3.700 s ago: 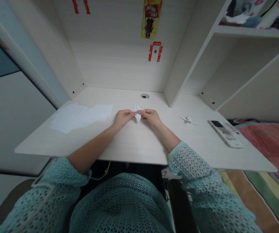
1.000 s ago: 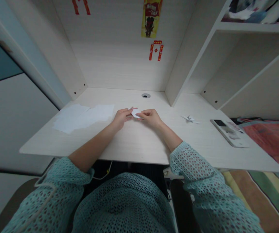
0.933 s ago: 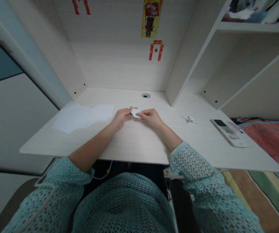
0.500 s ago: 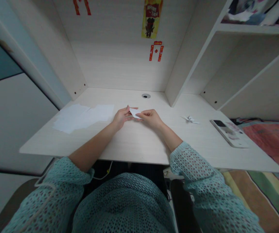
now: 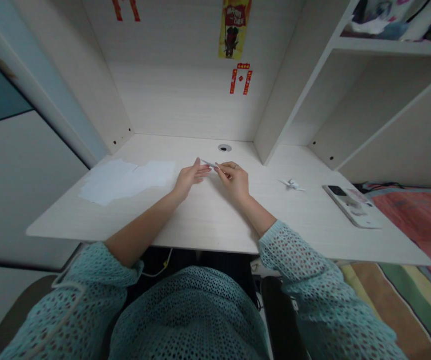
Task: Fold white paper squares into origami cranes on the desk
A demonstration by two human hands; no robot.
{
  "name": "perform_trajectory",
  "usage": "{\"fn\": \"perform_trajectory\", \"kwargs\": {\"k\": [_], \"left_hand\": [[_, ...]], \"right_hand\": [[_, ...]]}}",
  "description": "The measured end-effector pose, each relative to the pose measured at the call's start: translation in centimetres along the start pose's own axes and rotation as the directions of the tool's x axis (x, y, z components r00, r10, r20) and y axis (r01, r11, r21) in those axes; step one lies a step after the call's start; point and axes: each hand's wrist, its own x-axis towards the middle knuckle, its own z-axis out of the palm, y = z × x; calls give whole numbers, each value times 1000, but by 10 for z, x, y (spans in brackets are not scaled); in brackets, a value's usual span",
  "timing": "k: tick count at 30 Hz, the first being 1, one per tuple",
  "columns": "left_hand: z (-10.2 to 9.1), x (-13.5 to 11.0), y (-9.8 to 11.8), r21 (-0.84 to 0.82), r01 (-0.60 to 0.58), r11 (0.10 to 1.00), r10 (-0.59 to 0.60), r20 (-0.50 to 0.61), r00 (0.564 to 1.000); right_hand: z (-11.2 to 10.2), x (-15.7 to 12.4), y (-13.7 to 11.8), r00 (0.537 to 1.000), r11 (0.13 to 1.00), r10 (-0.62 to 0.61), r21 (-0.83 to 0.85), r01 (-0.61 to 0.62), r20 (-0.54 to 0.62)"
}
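A small folded piece of white paper (image 5: pixel 209 164) is held above the desk, turned nearly edge-on so that it looks like a thin strip. My right hand (image 5: pixel 235 181) pinches its right end between thumb and fingers. On the other side, my left hand (image 5: pixel 189 179) has its fingers stretched out and its thumb raised apart from them. The paper's left tip comes close to that thumb; whether they touch is hard to see. Farther right on the desk lies a small folded white paper piece (image 5: pixel 292 185) with pointed ends.
Flat white paper sheets (image 5: pixel 120 181) lie overlapping at the left of the white desk (image 5: pixel 208 225). A phone (image 5: pixel 351 206) rests near the right end. Behind my hands is a round cable hole (image 5: pixel 225 148). An upright divider (image 5: pixel 275 115) stands at the back right.
The folded paper has tilted from showing its flat face to nearly edge-on and risen slightly. My left fingers have come off it and straightened; my right hand keeps its pinch.
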Motion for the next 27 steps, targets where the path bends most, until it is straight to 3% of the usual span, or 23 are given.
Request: {"fn": "perform_trajectory", "kwargs": {"k": [4,8,12,16,21,27], "left_hand": [[7,-3,-4,42,-88,995,86,50,995],[4,-1,-6,-39,-89,995,89,21,996],[2,1,-8,-92,-19,996,17,-19,1000],[3,1,-11,-126,13,992,-10,23,1000],[5,0,-12,-124,33,992,-30,25,999],[3,2,-12,-144,55,988,-51,28,998]], "right_hand": [[1,0,-2,988,980,-114,-150,130,107],[3,-1,-6,961,959,-196,-169,229,194],[5,-3,-4,978,975,-157,-135,176,137],[6,-4,0,989,988,-113,-90,122,94],[6,-4,-2,992,995,-91,-34,94,82],[5,-2,-6,995,990,22,134,-34,93]]}}
